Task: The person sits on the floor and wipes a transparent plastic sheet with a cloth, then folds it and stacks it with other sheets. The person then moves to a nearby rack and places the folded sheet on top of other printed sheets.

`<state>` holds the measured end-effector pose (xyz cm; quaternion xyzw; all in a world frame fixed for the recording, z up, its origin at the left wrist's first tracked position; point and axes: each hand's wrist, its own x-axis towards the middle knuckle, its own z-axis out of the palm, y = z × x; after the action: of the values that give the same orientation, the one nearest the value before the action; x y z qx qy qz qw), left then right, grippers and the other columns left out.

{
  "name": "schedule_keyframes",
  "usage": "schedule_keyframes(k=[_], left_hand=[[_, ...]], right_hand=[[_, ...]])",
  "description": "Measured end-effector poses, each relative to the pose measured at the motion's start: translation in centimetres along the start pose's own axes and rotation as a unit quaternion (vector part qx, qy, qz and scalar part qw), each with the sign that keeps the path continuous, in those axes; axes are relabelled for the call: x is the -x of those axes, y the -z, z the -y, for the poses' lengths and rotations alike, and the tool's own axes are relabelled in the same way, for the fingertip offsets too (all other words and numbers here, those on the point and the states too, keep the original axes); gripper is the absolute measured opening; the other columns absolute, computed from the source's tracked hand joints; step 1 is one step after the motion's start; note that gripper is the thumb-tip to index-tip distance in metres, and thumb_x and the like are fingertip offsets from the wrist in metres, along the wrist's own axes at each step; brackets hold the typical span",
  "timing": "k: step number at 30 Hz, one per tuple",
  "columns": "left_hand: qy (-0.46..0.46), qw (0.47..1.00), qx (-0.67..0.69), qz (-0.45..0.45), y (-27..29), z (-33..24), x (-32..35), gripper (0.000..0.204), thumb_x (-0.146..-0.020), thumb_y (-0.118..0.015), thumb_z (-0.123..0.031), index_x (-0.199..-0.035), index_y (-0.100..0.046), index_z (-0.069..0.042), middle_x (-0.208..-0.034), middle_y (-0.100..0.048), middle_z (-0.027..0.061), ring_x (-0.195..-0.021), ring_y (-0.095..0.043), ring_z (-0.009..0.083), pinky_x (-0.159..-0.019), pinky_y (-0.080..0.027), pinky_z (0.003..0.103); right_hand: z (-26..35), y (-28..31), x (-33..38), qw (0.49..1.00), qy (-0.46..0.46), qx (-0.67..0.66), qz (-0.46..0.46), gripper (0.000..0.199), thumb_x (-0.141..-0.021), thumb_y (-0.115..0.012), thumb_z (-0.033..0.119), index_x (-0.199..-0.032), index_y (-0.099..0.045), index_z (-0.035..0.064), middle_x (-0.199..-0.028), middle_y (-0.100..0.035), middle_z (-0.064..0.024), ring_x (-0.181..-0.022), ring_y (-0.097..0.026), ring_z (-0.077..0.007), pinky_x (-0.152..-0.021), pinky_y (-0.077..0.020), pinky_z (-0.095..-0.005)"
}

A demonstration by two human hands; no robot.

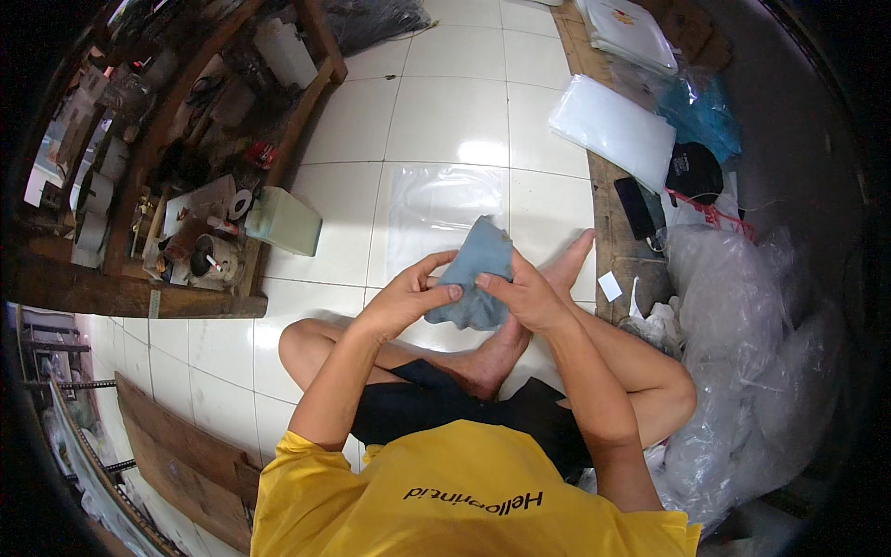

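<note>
A blue-grey cloth [475, 274], folded and creased, is held up in front of my crossed legs. My left hand [415, 295] pinches its left edge, thumb on top. On the other side, my right hand [526, 292] grips its right edge, also with the thumb on top. Both hands are closed on the same cloth. Beyond the cloth a clear plastic sheet or bag [436, 200] lies flat on the white tiles, its near part hidden by the cloth and my hands.
A wooden shelf [139, 288] with cluttered things stands left, beside a pale green container [284, 221]. To the right lie a stack of clear plastic bags [614, 130], a phone [639, 209], a black cap-like item [694, 174], a white card [609, 286] and bulky plastic wrap [733, 371].
</note>
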<state>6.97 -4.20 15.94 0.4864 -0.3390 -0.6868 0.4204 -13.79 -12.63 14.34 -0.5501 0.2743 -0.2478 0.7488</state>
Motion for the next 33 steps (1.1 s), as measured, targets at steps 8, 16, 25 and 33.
schedule_keyframes(k=[8,16,25,33], left_hand=[[0.037,0.998,-0.057,-0.016,0.4,0.3,-0.1,0.031,-0.094,-0.069,-0.014,-0.121,-0.065,0.000,-0.097,-0.071,0.0043,-0.086,-0.065,0.0108,-0.081,-0.051,0.026],[0.047,0.982,0.180,-0.003,0.0,1.3,-0.7,0.028,-0.098,-0.056,-0.010,-0.122,-0.062,0.002,-0.108,-0.069,0.0081,-0.095,-0.068,0.0153,-0.088,-0.056,0.029],[0.046,0.964,0.257,-0.047,1.7,1.9,-0.5,0.032,-0.103,-0.050,-0.022,-0.127,-0.055,-0.002,-0.110,-0.068,0.0077,-0.096,-0.069,0.0165,-0.081,-0.059,0.029],[-0.012,0.983,0.181,0.010,0.4,0.5,-0.3,0.028,-0.097,-0.066,-0.017,-0.122,-0.062,-0.005,-0.107,-0.068,0.0034,-0.095,-0.066,0.0123,-0.084,-0.055,0.027]], right_hand=[[0.6,0.2,-0.9,0.999,0.031,0.018,-0.034,0.049,-0.099,-0.060,0.010,-0.142,-0.043,-0.0028,-0.122,-0.059,-0.0069,-0.109,-0.056,-0.0137,-0.095,-0.0475,-0.0290],[2.9,1.2,-0.5,0.900,0.163,0.396,0.076,0.023,-0.081,-0.065,-0.001,-0.102,-0.071,0.0064,-0.126,-0.060,-0.0118,-0.111,-0.058,-0.0267,-0.094,-0.0486,-0.0362],[3.3,-0.6,1.9,0.833,0.217,0.494,0.123,0.039,-0.067,-0.067,-0.009,-0.097,-0.078,0.0144,-0.154,-0.040,-0.0200,-0.147,-0.029,-0.0428,-0.114,-0.0351,-0.0507],[2.8,-0.5,2.5,0.839,0.220,0.477,0.142,0.036,-0.067,-0.070,-0.003,-0.095,-0.078,0.0183,-0.158,-0.033,-0.0227,-0.148,-0.026,-0.0461,-0.116,-0.0321,-0.0535]])
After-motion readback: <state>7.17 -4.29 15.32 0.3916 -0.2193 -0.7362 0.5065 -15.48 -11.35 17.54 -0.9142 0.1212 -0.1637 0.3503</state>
